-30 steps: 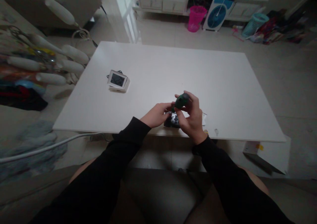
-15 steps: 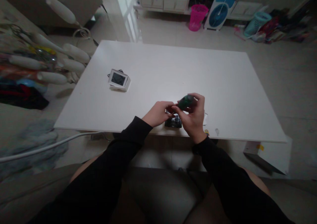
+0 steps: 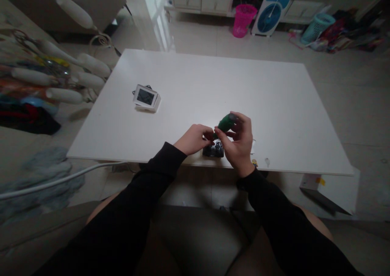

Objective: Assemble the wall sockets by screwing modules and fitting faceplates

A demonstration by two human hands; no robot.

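A screwdriver with a green handle point(image 3: 226, 122) is gripped in my right hand point(image 3: 239, 142), its dark butt end tilted up and to the right. Its tip is hidden behind my fingers. My left hand point(image 3: 196, 138) is closed beside it, fingertips pinched near the screwdriver's lower end; what they hold, if anything, is hidden. Just below my fingertips, at the table's near edge, lies a small black device point(image 3: 213, 150) with shiny parts, partly covered by both hands.
On the white table point(image 3: 268, 93) a white box point(image 3: 147, 98) with a dark panel sits at the left. A small yellow figure point(image 3: 254, 162) and a little clear piece point(image 3: 267, 161) lie right of my right hand. A pale cable point(image 3: 91, 168) runs past the table's left front.
The screwdriver's handle has turned and tipped more upright in my right hand, its dark end now showing. My left hand has barely shifted.
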